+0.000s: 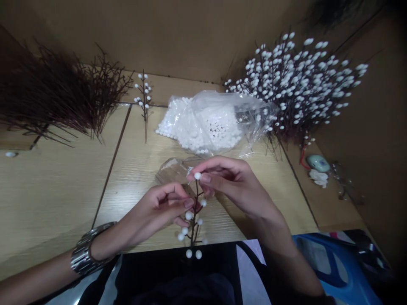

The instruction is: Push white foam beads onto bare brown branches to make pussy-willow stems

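Between my hands is a brown artificial berry stem point(193, 226) with several white berries on its twigs. My left hand point(168, 205), a metal watch on its wrist, pinches the stem near its upper part. At the top tip, the thumb and forefinger of my right hand point(227, 180) close on a white berry point(197, 176). Just beyond my hands lies a clear plastic bag point(206, 127) full of loose white berries. Behind my fingers is a small clear wrapper point(173, 169), partly hidden.
Bare brown stems point(63, 93) are heaped at the left. One berried stem point(145, 97) lies behind. A big bunch of white-berried stems point(295, 84) stands at the right, near a pale green object point(318, 163). A blue plastic item point(333, 262) is at lower right.
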A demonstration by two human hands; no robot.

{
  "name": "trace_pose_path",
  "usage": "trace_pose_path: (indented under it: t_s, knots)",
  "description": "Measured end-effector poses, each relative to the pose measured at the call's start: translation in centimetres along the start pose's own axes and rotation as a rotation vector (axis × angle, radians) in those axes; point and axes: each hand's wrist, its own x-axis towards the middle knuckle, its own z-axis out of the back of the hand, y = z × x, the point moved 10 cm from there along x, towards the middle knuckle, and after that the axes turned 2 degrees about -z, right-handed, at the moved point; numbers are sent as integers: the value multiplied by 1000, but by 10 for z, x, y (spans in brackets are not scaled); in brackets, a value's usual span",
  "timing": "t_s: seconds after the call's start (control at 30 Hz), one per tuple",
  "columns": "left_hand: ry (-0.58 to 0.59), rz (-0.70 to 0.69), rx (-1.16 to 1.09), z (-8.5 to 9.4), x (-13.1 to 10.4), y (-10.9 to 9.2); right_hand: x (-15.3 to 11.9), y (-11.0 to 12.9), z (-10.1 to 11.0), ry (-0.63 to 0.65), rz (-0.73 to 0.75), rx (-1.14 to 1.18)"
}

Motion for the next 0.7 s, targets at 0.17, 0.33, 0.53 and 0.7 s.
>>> trace_pose_path:
  t_s: [0.17, 0.33, 0.53, 0.7]
  knots:
    - [-7, 9, 38, -1, -2, -2, 10, -1, -3, 86, -15, 98]
    - [22, -73, 25, 0, -5, -12, 18, 2, 0, 155, -32, 161]
    - [87, -123, 101, -2, -6, -18, 13, 14, -6, 265, -19, 111]
    - [151, -64, 235, -9, -6, -17, 13, 17, -8, 307, 18, 109]
